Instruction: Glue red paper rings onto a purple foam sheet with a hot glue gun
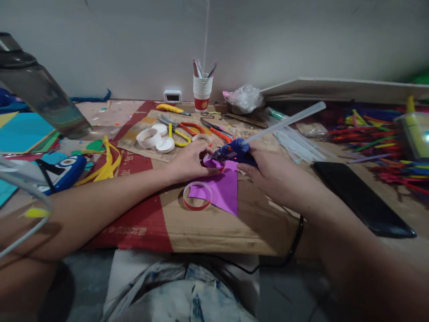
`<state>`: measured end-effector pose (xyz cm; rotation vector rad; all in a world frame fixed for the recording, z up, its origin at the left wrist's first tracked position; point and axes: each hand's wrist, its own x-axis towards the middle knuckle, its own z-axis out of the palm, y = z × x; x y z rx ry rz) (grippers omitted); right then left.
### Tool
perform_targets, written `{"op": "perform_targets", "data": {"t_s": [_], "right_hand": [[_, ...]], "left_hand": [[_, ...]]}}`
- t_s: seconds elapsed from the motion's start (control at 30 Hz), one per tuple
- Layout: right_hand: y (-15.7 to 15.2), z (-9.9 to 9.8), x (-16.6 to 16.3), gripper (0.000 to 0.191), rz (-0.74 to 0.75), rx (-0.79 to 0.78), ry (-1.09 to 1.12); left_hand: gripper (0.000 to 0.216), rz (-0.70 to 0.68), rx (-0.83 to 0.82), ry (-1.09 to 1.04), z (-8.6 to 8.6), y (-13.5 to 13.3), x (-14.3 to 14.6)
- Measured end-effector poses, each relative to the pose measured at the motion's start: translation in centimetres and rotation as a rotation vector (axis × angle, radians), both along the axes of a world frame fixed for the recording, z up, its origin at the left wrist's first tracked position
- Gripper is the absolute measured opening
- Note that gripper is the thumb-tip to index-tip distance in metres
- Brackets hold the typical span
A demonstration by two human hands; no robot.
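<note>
My right hand (268, 172) is wrapped round a blue glue gun (234, 151) with a long clear glue stick (284, 121) sticking out of its back. The gun's nozzle points at a small ring (214, 163) that my left hand (189, 162) pinches and steadies on a purple paper sheet (223, 190). A second red-edged ring (197, 196) lies on the same purple sheet, nearer to me. All of this rests on flattened brown cardboard (208, 228).
Behind the hands lie white tape rings (154, 137), scissors (182, 129), a yellow cutter (169, 108) and a paper cup with pens (203, 91). A black phone (360, 197) and coloured sticks (378, 143) are at right. A tilted bottle (40, 91) and yellow strips (107, 163) are at left.
</note>
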<state>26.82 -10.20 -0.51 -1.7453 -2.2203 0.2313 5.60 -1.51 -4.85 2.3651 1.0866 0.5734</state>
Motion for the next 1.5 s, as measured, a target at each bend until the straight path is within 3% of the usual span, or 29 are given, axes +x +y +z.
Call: {"op": "perform_targets", "data": {"t_s": [0.23, 0.73, 1.5], "right_hand": [[-0.22, 0.27, 0.52, 0.032, -0.026, 0.021, -0.106], [-0.19, 0.33, 0.29, 0.037, 0.013, 0.017, -0.040], [-0.46, 0.29, 0.08, 0.037, -0.033, 0.005, -0.135]], "left_hand": [[0.051, 0.003, -0.022, 0.001, 0.11, -0.09, -0.05], [0.055, 0.021, -0.012, -0.015, 0.18, -0.30, -0.06], [0.049, -0.009, 0.081, -0.031, -0.51, 0.06, -0.09]]}}
